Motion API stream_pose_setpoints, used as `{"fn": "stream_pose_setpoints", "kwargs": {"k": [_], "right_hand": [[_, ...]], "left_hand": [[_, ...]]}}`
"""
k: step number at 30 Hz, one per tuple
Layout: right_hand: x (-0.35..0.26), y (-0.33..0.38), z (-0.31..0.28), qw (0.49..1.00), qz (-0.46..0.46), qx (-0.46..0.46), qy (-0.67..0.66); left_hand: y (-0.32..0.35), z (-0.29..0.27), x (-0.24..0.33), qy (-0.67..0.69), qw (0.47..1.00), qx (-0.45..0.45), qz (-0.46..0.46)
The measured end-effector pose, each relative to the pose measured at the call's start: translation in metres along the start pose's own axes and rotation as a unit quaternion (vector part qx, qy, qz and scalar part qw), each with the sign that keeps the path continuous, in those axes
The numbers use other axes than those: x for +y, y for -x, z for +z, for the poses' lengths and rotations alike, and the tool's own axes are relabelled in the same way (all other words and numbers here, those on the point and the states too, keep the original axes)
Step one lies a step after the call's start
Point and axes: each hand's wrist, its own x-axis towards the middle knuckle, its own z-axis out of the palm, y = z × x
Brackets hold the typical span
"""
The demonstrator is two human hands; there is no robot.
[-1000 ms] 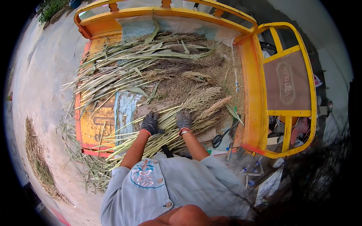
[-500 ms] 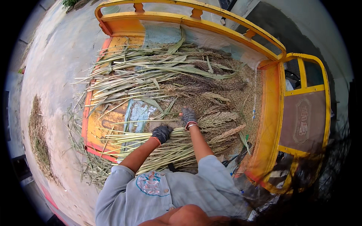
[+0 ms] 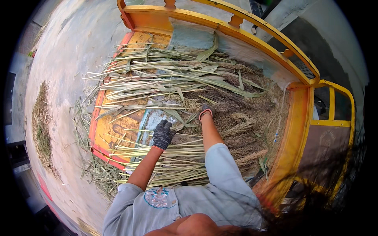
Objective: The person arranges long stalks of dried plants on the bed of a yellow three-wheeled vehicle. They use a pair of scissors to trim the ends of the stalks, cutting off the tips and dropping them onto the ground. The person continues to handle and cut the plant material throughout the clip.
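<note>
Cut grain stalks with bushy seed heads lie in two piles across a yellow cargo bed (image 3: 103, 135). My left hand (image 3: 162, 135), in a dark grey knit glove, hovers over the upper edge of the near pile (image 3: 173, 159), its fingers stretched forward and partly apart. No stalk shows in its grasp. Farther forward and to the right, my right hand (image 3: 206, 110) reaches to the brown seed heads (image 3: 226, 103) at the near side of the far pile (image 3: 157, 76). Its fingers are mostly hidden behind the wrist, so I cannot see whether they grip anything.
A yellow side rail (image 3: 189, 15) runs along the far side of the bed. At the right stands a yellow-framed cab panel (image 3: 323, 147). Loose leaves (image 3: 98, 173) hang off the bed's left end, and a strip of dry straw (image 3: 43, 129) lies on the concrete ground (image 3: 65, 98).
Both hands have left the near pile's upper edge. The right has moved forward to the far pile's seed heads; the left has lifted and its fingers have straightened. The view has shifted.
</note>
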Motion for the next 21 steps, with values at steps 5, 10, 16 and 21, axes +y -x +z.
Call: {"fn": "stream_pose_setpoints", "kwargs": {"k": [5, 10, 16, 21], "right_hand": [[-0.009, 0.064, -0.053, 0.997, -0.039, -0.062, -0.039], [-0.017, 0.081, -0.103, 0.989, -0.012, -0.094, -0.117], [0.000, 0.106, -0.157, 0.949, -0.024, -0.252, -0.187], [0.003, 0.098, -0.181, 0.878, -0.106, -0.392, -0.254]], "left_hand": [[-0.027, -0.049, -0.011, -0.171, 0.985, 0.039, -0.001], [-0.031, -0.049, -0.018, -0.166, 0.978, -0.112, 0.066], [0.016, -0.057, 0.041, -0.129, 0.972, -0.179, 0.084], [0.057, -0.063, 0.076, -0.126, 0.984, 0.077, 0.104]]}}
